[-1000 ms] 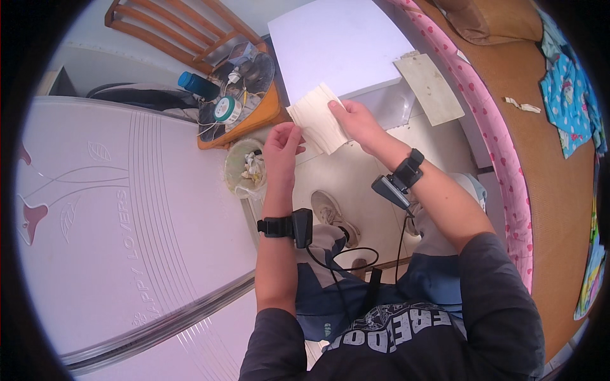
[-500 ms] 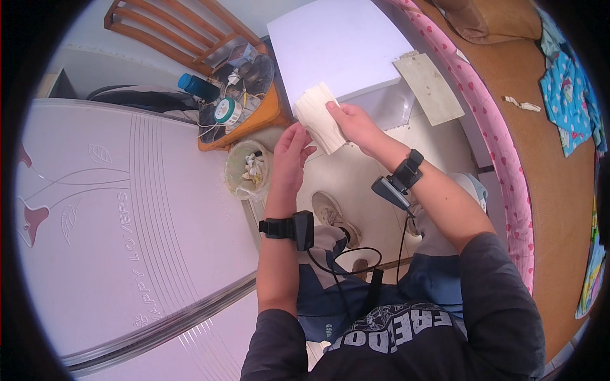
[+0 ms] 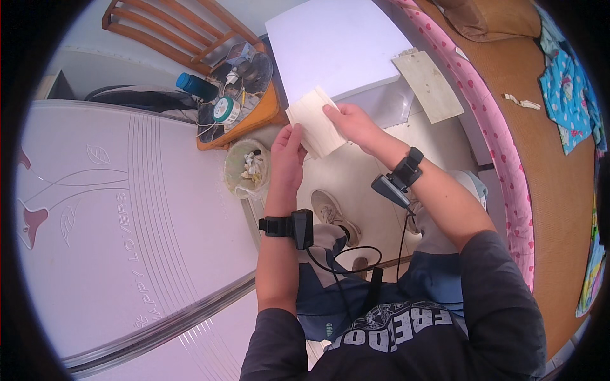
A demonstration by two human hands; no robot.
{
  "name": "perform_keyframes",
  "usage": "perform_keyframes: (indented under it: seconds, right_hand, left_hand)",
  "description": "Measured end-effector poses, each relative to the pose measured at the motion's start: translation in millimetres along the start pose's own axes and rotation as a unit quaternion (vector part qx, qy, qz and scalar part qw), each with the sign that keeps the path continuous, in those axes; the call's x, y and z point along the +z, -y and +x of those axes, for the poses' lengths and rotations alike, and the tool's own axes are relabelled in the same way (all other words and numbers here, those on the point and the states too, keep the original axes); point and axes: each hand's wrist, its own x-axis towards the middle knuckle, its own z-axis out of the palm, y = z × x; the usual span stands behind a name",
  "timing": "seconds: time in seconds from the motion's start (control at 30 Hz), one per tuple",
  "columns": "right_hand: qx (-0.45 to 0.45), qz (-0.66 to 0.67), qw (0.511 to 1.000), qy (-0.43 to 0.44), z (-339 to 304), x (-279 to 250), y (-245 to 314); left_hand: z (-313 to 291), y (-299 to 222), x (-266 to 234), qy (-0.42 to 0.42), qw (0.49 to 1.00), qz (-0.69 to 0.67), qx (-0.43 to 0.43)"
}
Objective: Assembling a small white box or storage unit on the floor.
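Observation:
A pale cream stack of thin, flat sheets [image 3: 316,127] is held between my two hands, just in front of the white cabinet top. Layered edges show along its upper side; whether it is paper or thin wood I cannot tell. My right hand [image 3: 354,127] grips its right edge, thumb on top and the other fingers hidden underneath. At the lower left edge, my left hand [image 3: 288,154] pinches it with the thumb over the face. Both wrists wear black straps with small boxes, and cables run down from them.
A wooden chair [image 3: 244,126] bears a blue bottle [image 3: 196,86] and a round green-and-white container [image 3: 226,110]. Below it stands a lined waste bin [image 3: 238,171]. The white cabinet [image 3: 337,41] is ahead, with a pale board [image 3: 430,87] beside it. A brown bed [image 3: 508,136] lies right.
My left hand has moved up onto the stack and now grips its left edge. The stack has turned a little, so its face looks wider and smoother.

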Motion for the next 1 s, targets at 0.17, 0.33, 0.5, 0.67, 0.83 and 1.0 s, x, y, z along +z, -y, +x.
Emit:
perform_keyframes:
  seconds: [0.17, 0.33, 0.5, 0.67, 0.83, 1.0]
  right_hand:
    - [0.009, 0.050, 0.999, -0.009, -1.5, 2.1, 1.6]
    - [0.012, 0.101, 0.995, -0.005, -1.4, -0.4, 1.2]
    - [-0.028, -0.003, 0.999, -0.035, -2.3, -0.8, 0.4]
    - [-0.040, -0.080, 0.994, -0.067, 0.8, -4.1, -5.0]
    - [-0.057, -0.131, 0.985, -0.095, 3.6, -5.2, -7.9]
    - [-0.080, -0.096, 0.983, -0.132, 5.6, -1.9, -10.4]
  left_hand:
    - [-0.5, 0.7, -1.8, 0.007, 0.999, 0.044, -0.002]
    - [1.3, 0.0, -4.0, -0.001, 0.997, 0.078, -0.012]
    - [3.9, 2.9, -10.8, -0.011, 0.996, 0.088, -0.009]
    - [2.1, -0.4, -8.9, -0.037, 0.990, 0.132, -0.029]
    - [0.3, -4.7, -7.5, -0.051, 0.992, 0.107, -0.037]
    - [0.5, -5.1, -10.7, -0.045, 0.994, 0.095, -0.040]
